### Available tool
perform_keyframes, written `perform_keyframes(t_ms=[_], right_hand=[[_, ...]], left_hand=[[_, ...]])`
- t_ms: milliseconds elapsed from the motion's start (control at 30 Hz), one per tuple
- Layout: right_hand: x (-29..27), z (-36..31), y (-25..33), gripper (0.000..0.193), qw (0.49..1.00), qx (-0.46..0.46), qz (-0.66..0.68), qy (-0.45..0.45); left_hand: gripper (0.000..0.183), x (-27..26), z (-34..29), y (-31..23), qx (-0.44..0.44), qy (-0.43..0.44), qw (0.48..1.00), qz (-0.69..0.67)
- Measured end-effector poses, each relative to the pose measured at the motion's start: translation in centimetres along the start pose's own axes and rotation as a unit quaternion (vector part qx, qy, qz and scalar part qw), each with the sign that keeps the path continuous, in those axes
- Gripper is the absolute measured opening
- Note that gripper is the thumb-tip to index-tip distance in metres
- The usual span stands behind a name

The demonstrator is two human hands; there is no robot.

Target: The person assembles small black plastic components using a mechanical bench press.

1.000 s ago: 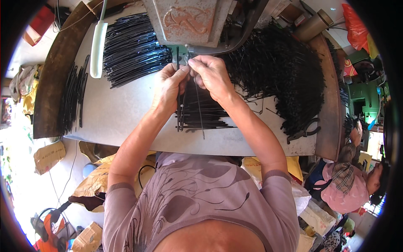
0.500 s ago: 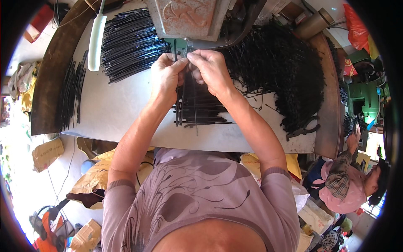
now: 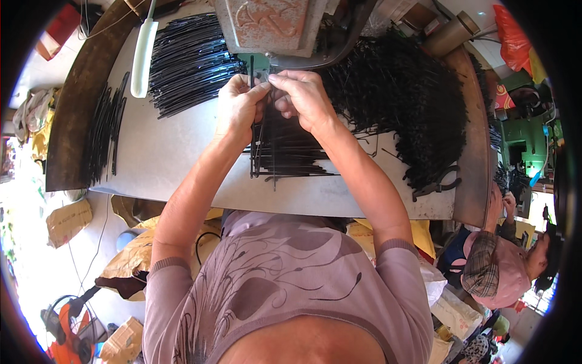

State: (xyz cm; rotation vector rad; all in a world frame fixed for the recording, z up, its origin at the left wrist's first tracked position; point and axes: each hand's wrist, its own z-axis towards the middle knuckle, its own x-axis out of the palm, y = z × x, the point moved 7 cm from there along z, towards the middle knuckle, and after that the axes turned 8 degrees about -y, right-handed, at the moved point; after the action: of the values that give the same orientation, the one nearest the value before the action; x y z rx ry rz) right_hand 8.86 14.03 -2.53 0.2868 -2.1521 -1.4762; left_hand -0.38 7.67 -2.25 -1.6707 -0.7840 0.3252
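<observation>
My left hand (image 3: 237, 104) is closed, thumb against forefinger, on thin black rods (image 3: 254, 148) that look like umbrella ribs. They run upright from beneath the machine head past my fingers. Close beside it, my right hand (image 3: 305, 100) pinches near the top of another thin rod (image 3: 274, 148), which dangles toward me. Both sets of fingertips nearly meet just below the rusty machine head (image 3: 267, 27). The exact spot they work on is small and partly covered by my fingers. More black rods (image 3: 297, 155) lie flat on the metal table under my wrists.
A neat stack of black rods (image 3: 191, 64) lies back left, a smaller bundle (image 3: 108, 133) far left. On the right is a large tangled heap (image 3: 406, 91), with a black curved-handled tool (image 3: 439, 185) at its near edge. A white lamp (image 3: 143, 57) hangs left. Another person (image 3: 500, 267) works at right.
The rods between my hands have shifted slightly, and the dangling one reaches less far toward me. My hands keep nearly the same place and grip. The person at right has moved an arm.
</observation>
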Motion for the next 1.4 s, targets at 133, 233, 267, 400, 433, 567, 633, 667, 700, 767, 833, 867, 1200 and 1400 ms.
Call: perform_keyframes(t_ms=[133, 233, 267, 400, 433, 567, 633, 667, 700, 767, 833, 867, 1200, 1400], right_hand=[[-0.2, 0.0, 0.0, 0.018, 0.999, 0.026, -0.027, -0.005], [-0.4, -0.1, 0.0, 0.017, 0.999, 0.033, -0.020, -0.009], [-0.5, -0.2, 0.0, 0.017, 0.999, 0.033, -0.020, -0.010], [-2.0, -0.5, 0.8, 0.022, 0.995, 0.008, -0.103, -0.002], [-2.7, -0.7, 1.4, 0.024, 0.989, -0.013, -0.145, -0.006], [-7.0, -1.3, 3.9, 0.021, 0.975, -0.048, -0.205, -0.065], [-8.6, -1.6, 4.7, 0.020, 0.974, -0.055, -0.209, -0.071], [-9.2, -1.9, 5.2, 0.019, 0.972, -0.061, -0.216, -0.075], [-10.0, -2.2, 5.6, 0.019, 0.971, -0.059, -0.216, -0.082], [-11.3, -3.2, 6.2, 0.018, 0.957, -0.069, -0.262, -0.099], [-12.4, -3.8, 6.4, 0.018, 0.954, -0.060, -0.272, -0.111], [-12.1, -3.6, 6.1, 0.017, 0.941, -0.046, -0.322, -0.095], [-6.7, -2.8, 3.2, 0.015, 0.687, -0.136, -0.714, -0.029], [-8.3, -4.1, 3.5, 0.012, 0.729, -0.120, -0.673, -0.034]], left_hand=[[0.014, -0.1, 0.1, 0.2, -0.020, 0.001, 1.000, 0.003], [0.014, 0.0, 0.1, 0.2, -0.023, 0.004, 1.000, 0.003], [0.014, 0.0, 0.1, 0.2, -0.023, 0.003, 1.000, -0.005], [0.015, -0.2, 0.1, 0.2, -0.023, 0.011, 1.000, -0.002], [0.015, -0.2, 0.1, -0.1, -0.023, 0.015, 1.000, 0.003], [0.015, -0.2, 0.1, -0.7, -0.026, 0.029, 0.999, 0.014], [0.013, -0.7, 0.4, -1.0, -0.024, 0.057, 0.998, 0.010], [0.011, -1.5, 0.4, -1.5, -0.021, 0.051, 0.998, 0.039], [0.010, -2.4, 0.3, -2.2, -0.019, 0.048, 0.996, 0.071], [0.009, -5.1, 0.4, -4.0, 0.019, 0.052, 0.981, 0.186], [0.016, -8.5, 0.3, -6.2, 0.072, 0.069, 0.907, 0.410], [0.021, -11.3, 0.9, -7.0, 0.155, 0.028, 0.823, 0.546], [0.006, 0.0, -4.5, -3.8, 0.411, 0.139, 0.719, 0.543], [0.017, 1.2, -3.4, -1.4, 0.450, 0.124, 0.707, 0.531]])
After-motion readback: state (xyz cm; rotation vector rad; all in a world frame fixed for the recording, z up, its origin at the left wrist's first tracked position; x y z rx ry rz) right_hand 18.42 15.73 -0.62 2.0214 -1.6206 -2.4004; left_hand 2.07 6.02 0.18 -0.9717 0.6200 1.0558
